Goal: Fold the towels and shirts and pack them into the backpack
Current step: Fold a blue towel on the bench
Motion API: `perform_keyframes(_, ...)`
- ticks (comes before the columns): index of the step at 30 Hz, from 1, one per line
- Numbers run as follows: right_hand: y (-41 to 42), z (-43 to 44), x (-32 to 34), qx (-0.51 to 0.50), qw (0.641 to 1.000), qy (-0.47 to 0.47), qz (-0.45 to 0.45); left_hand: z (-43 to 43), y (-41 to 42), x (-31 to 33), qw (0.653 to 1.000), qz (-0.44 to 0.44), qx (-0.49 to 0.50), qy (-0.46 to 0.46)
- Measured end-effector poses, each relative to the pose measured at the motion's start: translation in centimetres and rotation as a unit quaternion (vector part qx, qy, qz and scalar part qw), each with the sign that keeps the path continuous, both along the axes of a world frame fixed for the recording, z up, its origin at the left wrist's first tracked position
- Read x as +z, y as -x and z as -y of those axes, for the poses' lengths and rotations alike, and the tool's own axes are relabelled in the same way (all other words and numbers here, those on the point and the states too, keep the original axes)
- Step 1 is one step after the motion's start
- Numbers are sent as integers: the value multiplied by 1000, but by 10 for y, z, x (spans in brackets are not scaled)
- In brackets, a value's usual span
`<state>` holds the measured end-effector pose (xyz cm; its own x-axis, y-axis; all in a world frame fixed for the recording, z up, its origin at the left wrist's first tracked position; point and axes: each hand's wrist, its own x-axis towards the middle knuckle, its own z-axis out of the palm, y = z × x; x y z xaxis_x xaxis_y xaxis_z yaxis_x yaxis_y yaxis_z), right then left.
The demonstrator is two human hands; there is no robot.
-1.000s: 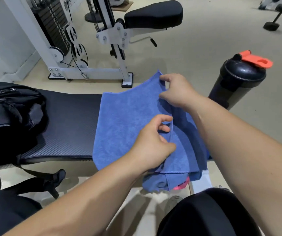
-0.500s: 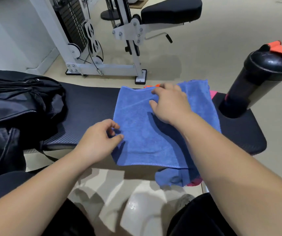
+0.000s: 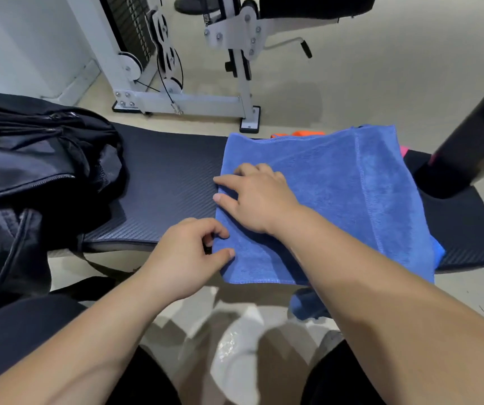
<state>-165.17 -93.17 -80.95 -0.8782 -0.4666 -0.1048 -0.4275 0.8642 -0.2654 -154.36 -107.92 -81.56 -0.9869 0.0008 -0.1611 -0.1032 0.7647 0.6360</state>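
A blue towel (image 3: 349,194) lies folded flat on the black gym bench (image 3: 165,182), its near edge hanging a little over the bench's front. My left hand (image 3: 188,258) pinches the towel's near left corner between thumb and fingers. My right hand (image 3: 258,197) rests on the towel's left edge with its fingers spread. A black backpack (image 3: 30,159) sits on the bench's left end. Orange cloth (image 3: 299,133) and pink cloth (image 3: 404,150) peek out from under the towel at the back and right. More blue cloth (image 3: 308,305) hangs below the bench's front edge.
A black shaker bottle (image 3: 468,147) stands on the bench's right end, close to the towel. A white weight machine (image 3: 182,68) with a black padded seat stands on the floor behind the bench. My legs in black are at the bottom.
The towel went from being held up and folded to lying flat on the bench. My right hand slid left to the towel's left edge. My left hand shifted to its near left corner.
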Motion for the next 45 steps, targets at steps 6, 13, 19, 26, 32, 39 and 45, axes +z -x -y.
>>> perform_keyframes(6, 11, 13, -6, -29, 998, -43, -34, -12, 0, -4, 992, -27, -38, 115)
perform_keyframes(13, 20, 35, -11, -75, 994, -73, -22, -13, 6, -10, 996, -61, -11, 64)
perform_keyframes(19, 36, 19, -6, -90, 989, 119, 10, 2, 7, -12, 996, -36, 24, -77)
perform_keyframes(26, 35, 13, -3, -60, 966, 248, 47, 27, 8, -5, 979, -7, 59, -193)
perform_keyframes(32, 37, 59, -6, -19, 981, 177, 71, 64, 8, 3, 993, -43, 104, -43)
perform_keyframes(39, 44, 129, -6, 35, 985, 147, 82, 103, 9, 0, 975, -69, 124, 170)
perform_keyframes(45, 45, 124, 0, 107, 986, 117, 54, 90, 10, 2, 972, -88, 92, 196)
